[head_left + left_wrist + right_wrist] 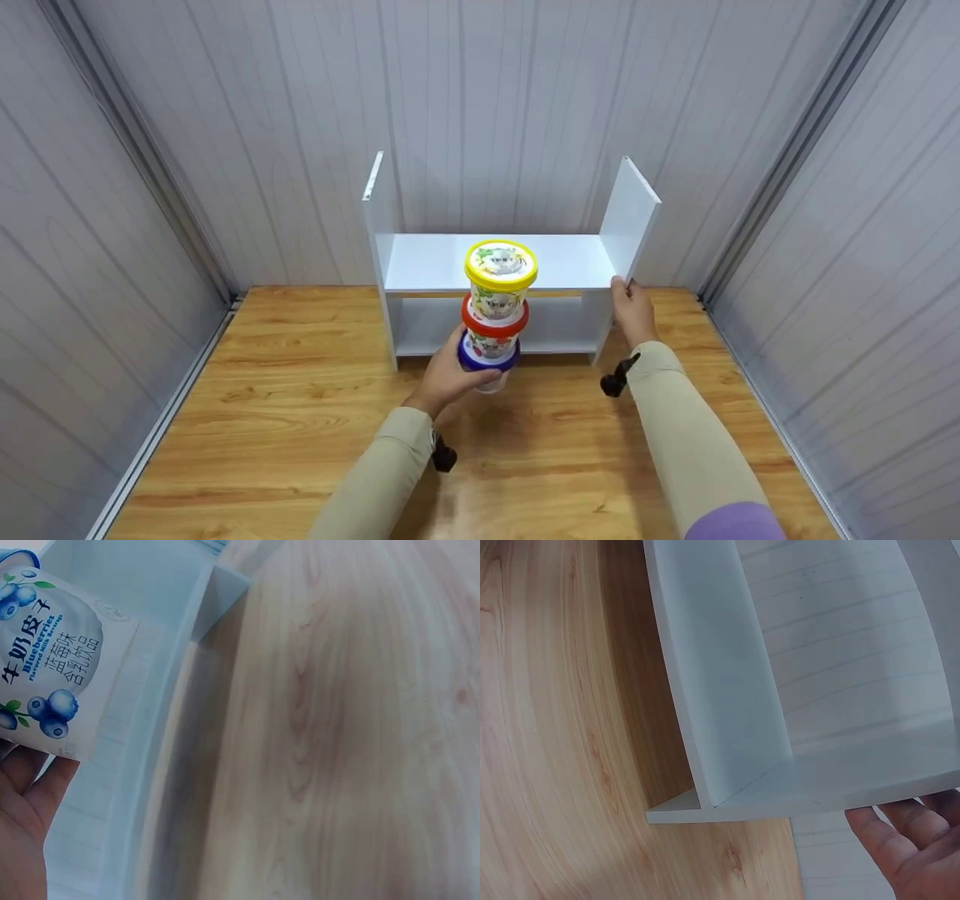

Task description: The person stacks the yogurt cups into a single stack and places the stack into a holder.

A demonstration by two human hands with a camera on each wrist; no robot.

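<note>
My left hand point(446, 375) grips the lowest cup of a stack of three lidded milk drink cups, held in front of a white shelf point(559, 259). The top cup point(501, 262) has a yellow lid, the middle one point(495, 328) a red lid, and the bottom one point(510, 358) a blue lid. Blueberries are printed on the blueberry cup point(49, 660) in the left wrist view. At the shelf's right side panel point(630, 214), my right hand point(635, 313) pinches the front edge. Fingers point(881, 840) of that hand touch the panel in the right wrist view.
The shelf stands on a wood-grain floor point(300, 420), close to a pale panelled back wall point(495, 112). It has two levels between upright side panels. More panelled walls rise at left point(90, 262) and right point(862, 262). The cup stack hides part of the lower level.
</note>
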